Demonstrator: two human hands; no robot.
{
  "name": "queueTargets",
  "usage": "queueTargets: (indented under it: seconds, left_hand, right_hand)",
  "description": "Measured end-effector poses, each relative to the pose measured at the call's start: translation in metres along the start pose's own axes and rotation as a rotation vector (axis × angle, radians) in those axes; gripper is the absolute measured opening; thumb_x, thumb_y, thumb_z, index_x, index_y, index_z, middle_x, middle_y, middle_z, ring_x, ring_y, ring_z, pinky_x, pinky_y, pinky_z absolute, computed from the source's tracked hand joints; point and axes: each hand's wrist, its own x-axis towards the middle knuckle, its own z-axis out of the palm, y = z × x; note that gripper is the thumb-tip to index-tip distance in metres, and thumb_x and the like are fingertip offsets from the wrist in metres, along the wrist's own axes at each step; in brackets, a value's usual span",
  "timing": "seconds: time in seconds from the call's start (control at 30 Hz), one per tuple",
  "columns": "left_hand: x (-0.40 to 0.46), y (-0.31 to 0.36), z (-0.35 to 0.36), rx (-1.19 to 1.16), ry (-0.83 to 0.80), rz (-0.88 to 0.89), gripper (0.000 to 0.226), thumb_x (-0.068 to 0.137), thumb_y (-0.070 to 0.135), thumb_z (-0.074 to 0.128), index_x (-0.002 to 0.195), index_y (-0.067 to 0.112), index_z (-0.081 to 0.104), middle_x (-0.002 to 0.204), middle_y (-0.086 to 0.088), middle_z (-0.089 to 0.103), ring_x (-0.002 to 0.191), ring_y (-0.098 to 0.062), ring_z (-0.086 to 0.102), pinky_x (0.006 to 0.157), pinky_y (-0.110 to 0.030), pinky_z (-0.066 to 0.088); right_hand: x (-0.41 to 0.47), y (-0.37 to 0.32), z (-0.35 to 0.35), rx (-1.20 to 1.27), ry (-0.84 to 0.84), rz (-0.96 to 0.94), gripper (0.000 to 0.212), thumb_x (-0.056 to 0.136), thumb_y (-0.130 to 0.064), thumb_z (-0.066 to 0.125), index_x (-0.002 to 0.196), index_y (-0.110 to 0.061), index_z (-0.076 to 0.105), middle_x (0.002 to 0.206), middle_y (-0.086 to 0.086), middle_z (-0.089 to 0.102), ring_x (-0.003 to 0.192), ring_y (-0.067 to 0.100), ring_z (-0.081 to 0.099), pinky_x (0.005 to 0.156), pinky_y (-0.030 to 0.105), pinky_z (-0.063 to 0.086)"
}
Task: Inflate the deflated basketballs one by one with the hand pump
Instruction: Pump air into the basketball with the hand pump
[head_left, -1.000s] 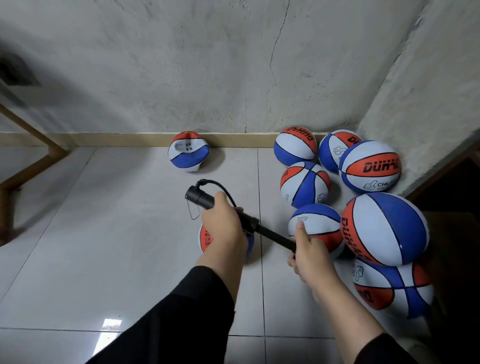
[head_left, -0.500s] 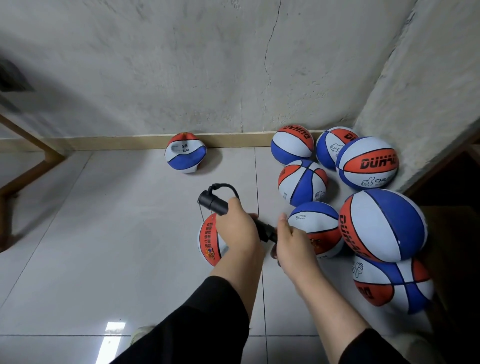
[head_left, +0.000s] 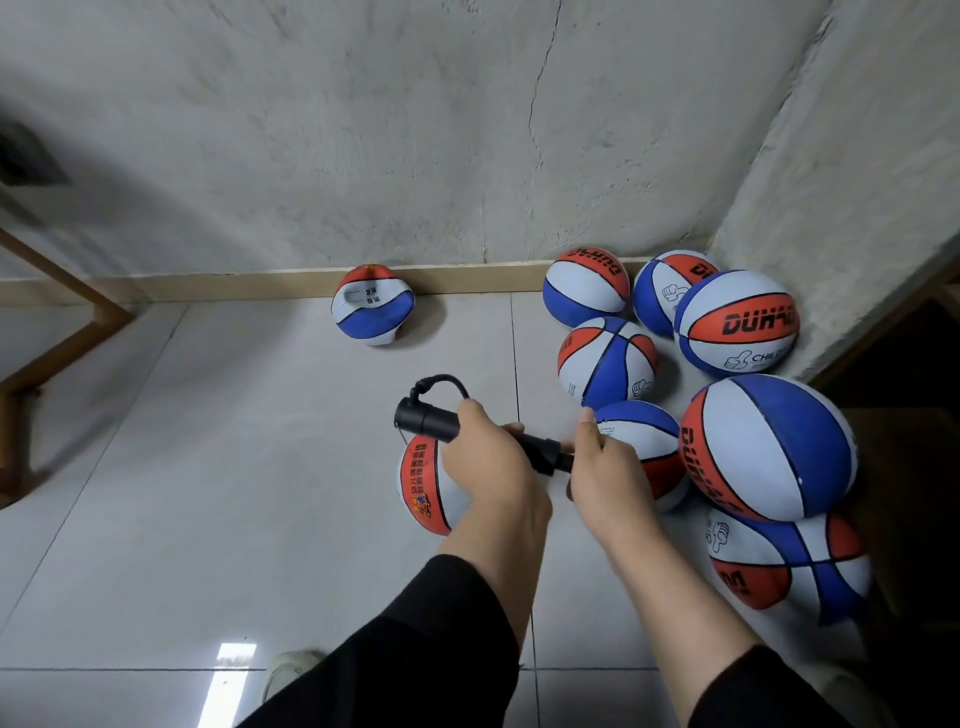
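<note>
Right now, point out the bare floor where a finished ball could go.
Bare tiles lie left of the ball under the pump, and between it and the dented ball at the skirting. It is crowded at the right wall, where the inflated basketballs cluster.

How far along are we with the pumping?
Done: seven round basketballs clustered in the right corner. In hand: left hand grips the pump, right hand its handle, over the ball beneath. Left: the caved-in ball by the baseboard.
</note>
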Motion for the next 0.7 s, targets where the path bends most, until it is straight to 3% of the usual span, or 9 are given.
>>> queueTargets:
  seconds: [0.1, 0.2, 0.43, 0.53, 0.7]
  left_hand:
    - [-0.005, 0.003, 0.004, -0.027, -0.012, 0.008, 0.021, 0.098, 0.031, 0.053, 0.103, 0.012, 0.058, 0.078, -0.009, 0.068, 0.07, -0.02, 0.056, 0.06, -0.031, 0.043]
    - [0.0, 0.012, 0.0, 0.035, -0.019, 0.016, 0.025, 0.097, 0.033, 0.053, 0.104, 0.01, 0.06, 0.078, -0.008, 0.069, 0.069, -0.022, 0.058, 0.059, -0.03, 0.047]
    - [0.034, 0.032, -0.008, -0.013, 0.017, -0.002, 0.021, 0.097, 0.032, 0.053, 0.1, 0.011, 0.055, 0.081, -0.011, 0.069, 0.067, -0.024, 0.059, 0.049, -0.027, 0.049]
    - [0.029, 0.025, -0.009, 0.026, 0.025, 0.013, 0.029, 0.097, 0.034, 0.051, 0.109, 0.008, 0.059, 0.081, -0.01, 0.07, 0.067, -0.024, 0.06, 0.04, -0.023, 0.048]
    - [0.012, 0.006, 0.003, 0.092, -0.027, 0.052, 0.039, 0.093, 0.035, 0.054, 0.112, 0.003, 0.065, 0.08, -0.009, 0.07, 0.067, -0.025, 0.06, 0.046, -0.028, 0.049]
  right_hand:
    - [-0.001, -0.01, -0.001, -0.019, -0.009, -0.02, 0.064, 0.109, -0.051, 0.024, 0.093, -0.006, 0.067, 0.087, 0.014, 0.069, 0.084, 0.032, 0.061, 0.071, 0.035, 0.045]
    - [-0.006, -0.007, 0.002, -0.024, -0.055, -0.039, 0.064, 0.108, -0.053, 0.025, 0.08, -0.009, 0.062, 0.073, 0.011, 0.066, 0.069, 0.026, 0.06, 0.059, 0.031, 0.043]
    - [0.005, 0.021, -0.017, 0.038, -0.003, 0.079, 0.069, 0.107, -0.055, 0.027, 0.096, -0.006, 0.074, 0.056, 0.004, 0.057, 0.059, 0.022, 0.051, 0.06, 0.03, 0.039]
    - [0.004, 0.026, -0.009, 0.029, -0.024, 0.085, 0.066, 0.108, -0.053, 0.026, 0.097, -0.006, 0.071, 0.063, 0.004, 0.055, 0.058, 0.02, 0.048, 0.055, 0.028, 0.036]
    - [-0.002, 0.015, 0.009, 0.07, -0.007, 0.082, 0.066, 0.107, -0.054, 0.027, 0.08, -0.006, 0.064, 0.068, 0.013, 0.062, 0.062, 0.027, 0.052, 0.059, 0.032, 0.04]
